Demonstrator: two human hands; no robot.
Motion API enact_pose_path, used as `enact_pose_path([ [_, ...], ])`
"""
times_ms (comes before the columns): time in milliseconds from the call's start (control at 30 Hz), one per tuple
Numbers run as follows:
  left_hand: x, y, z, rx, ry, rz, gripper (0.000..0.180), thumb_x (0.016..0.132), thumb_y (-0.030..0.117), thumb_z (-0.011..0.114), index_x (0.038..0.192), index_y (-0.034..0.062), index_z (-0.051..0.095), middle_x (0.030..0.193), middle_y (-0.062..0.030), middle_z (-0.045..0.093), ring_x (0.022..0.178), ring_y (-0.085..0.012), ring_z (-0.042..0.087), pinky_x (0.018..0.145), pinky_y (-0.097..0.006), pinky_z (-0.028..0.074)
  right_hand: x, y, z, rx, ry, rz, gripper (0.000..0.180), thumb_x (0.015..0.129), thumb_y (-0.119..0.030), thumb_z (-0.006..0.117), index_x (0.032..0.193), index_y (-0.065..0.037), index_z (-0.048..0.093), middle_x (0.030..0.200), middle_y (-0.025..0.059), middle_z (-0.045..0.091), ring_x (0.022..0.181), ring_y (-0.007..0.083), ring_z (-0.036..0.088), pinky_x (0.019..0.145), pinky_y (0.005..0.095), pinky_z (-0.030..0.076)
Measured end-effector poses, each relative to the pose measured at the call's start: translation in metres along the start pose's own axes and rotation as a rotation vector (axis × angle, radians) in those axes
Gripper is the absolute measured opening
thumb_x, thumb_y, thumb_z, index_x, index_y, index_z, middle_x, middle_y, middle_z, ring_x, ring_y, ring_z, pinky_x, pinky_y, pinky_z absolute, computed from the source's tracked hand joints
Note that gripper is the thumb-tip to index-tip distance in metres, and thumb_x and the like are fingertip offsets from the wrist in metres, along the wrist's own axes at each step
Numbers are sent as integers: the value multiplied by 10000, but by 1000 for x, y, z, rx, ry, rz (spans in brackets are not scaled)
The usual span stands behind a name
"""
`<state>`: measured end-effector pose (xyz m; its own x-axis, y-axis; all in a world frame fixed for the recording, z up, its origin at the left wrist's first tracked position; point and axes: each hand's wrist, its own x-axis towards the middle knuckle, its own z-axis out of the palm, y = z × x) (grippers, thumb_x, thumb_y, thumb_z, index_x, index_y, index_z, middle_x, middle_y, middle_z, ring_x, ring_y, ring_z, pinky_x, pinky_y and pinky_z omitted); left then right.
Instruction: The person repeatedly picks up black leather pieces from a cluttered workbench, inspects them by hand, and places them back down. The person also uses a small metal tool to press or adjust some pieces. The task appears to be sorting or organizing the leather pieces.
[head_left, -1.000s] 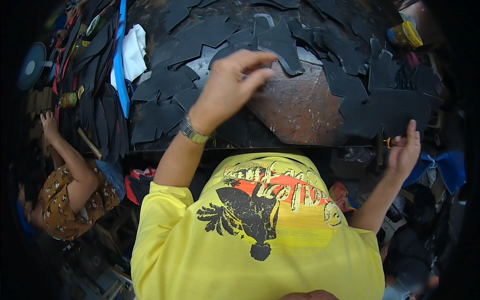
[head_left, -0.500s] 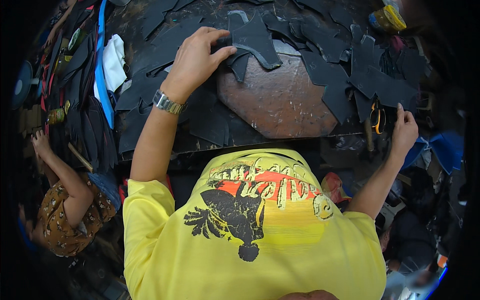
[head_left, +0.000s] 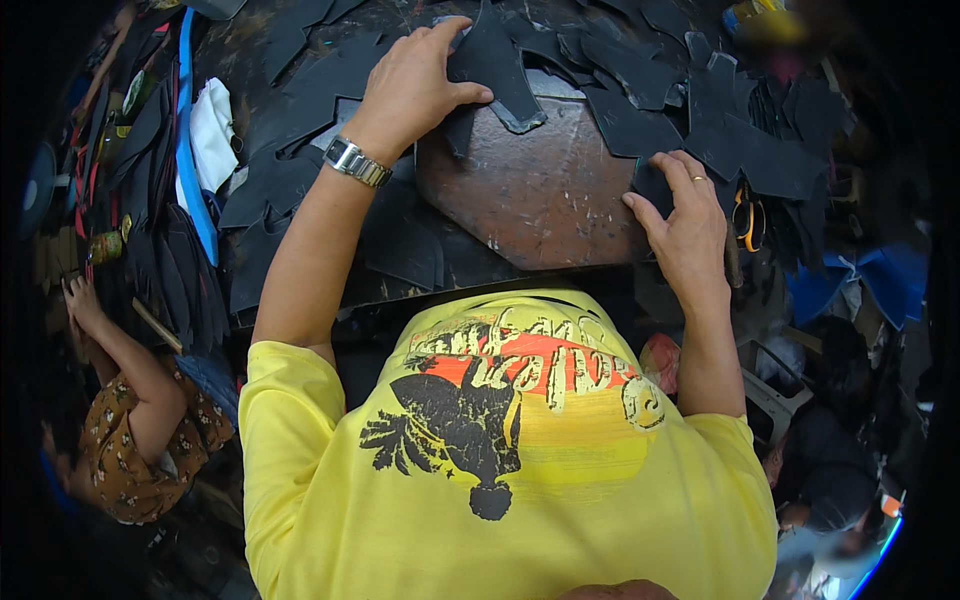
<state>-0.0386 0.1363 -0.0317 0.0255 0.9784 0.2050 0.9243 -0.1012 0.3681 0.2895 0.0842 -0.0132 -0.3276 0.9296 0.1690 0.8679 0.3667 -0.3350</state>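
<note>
My left hand [head_left: 415, 88], with a metal-band watch on its wrist, lies at the edge of a black cut sheet piece [head_left: 498, 72]. Its thumb and fingers are spread along the piece's left side. Below that piece is a worn brown board [head_left: 540, 200] with cut corners. To the board's right, my right hand [head_left: 688, 215] is open, thumb apart from its fingers, which wear a ring. Its fingertips are over a black piece [head_left: 652, 182] at the board's edge. Whether they touch it I cannot tell.
More black pieces [head_left: 755, 155] overlap across the table. An orange-and-black loop handle [head_left: 748, 218] hangs at its right edge. On the left are a blue strip [head_left: 186, 130], white cloth [head_left: 212, 135] and long black strips [head_left: 150, 140]. Another person's arm [head_left: 130, 360] is at far left.
My right hand has come leftward from the table's right edge to beside the brown board, and its fingers have spread. My left hand stays at the black piece, its fingers spread wider.
</note>
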Motion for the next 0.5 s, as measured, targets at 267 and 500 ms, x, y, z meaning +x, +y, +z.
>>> enact_pose_path([
  [267,-9,1,-12,-480,103,-36,422,859,321,835,1126,2,767,950,-153,778,818,-223,742,751,-329,562,-4,-4,2,107,40,-95,487,814,-160,813,1264,-63,654,1333,165,596,1183,383,589,992,459,492],
  [500,-25,5,-28,-822,60,-165,555,917,205,817,1347,-75,607,985,-89,736,891,-119,711,677,-257,593,19,29,-24,313,60,-63,382,849,-207,807,1183,-50,710,1221,152,673,1107,333,650,955,413,517],
])
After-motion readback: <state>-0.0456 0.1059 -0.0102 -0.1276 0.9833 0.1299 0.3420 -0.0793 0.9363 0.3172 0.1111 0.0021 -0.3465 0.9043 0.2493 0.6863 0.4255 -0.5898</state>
